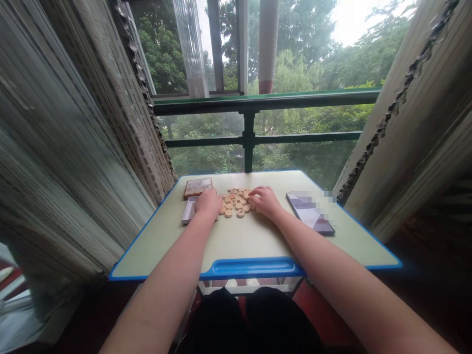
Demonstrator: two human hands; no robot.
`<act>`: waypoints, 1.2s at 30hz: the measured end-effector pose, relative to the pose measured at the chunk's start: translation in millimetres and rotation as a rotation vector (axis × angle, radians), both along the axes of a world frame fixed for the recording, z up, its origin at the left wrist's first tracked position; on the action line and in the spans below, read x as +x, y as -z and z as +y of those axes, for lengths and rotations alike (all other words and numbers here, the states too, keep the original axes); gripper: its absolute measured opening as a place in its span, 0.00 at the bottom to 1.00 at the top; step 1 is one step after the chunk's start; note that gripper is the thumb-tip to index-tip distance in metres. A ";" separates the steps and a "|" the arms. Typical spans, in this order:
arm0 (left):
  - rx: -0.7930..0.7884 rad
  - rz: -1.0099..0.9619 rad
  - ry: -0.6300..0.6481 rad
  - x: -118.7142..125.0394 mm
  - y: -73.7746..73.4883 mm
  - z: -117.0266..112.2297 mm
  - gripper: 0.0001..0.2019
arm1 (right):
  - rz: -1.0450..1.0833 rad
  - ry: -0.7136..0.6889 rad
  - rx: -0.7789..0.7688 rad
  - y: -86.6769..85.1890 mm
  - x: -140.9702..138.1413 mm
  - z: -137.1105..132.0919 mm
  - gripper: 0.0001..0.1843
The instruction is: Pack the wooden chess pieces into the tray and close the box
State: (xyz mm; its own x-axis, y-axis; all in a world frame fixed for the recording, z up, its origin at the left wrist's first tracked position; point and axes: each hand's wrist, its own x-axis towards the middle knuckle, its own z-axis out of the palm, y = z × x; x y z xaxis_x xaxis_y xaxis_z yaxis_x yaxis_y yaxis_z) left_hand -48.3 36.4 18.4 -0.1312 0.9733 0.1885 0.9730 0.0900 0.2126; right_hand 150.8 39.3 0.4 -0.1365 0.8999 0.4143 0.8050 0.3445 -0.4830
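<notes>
Single view, head-worn. Looks forward and down, along both forearms to the desk. Desk sits near, mid-frame, whole top in sight; round wooden pieces at centre. Upper half faces out through a railed window to trees. Wide lens; curtains lean in at both sides.

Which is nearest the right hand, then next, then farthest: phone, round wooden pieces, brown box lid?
1. Round wooden pieces, touching the right hand on its left.
2. Phone, just to its right.
3. Brown box lid, far left, past the left hand.
</notes>
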 end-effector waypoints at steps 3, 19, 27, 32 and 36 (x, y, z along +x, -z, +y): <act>-0.015 0.006 0.026 -0.3 0.9 1.3 0.15 | 0.002 -0.009 -0.003 -1.1 -0.5 -0.9 0.13; 0.447 -0.327 0.277 9.5 -16.5 -13.5 0.27 | 0.193 -0.281 0.051 -12.3 -13.9 -27.5 0.10; 0.499 -0.432 0.355 17.8 -14.7 -14.9 0.17 | 0.364 -0.404 -0.278 -26.8 -26.7 -51.2 0.17; 0.476 -0.632 0.467 28.5 -8.5 -17.3 0.11 | 0.433 -0.346 -0.448 -25.7 -29.6 -48.2 0.12; 0.521 -0.783 0.457 24.1 -7.0 -13.4 0.10 | 0.513 -0.235 -0.575 -31.7 -22.0 -43.2 0.17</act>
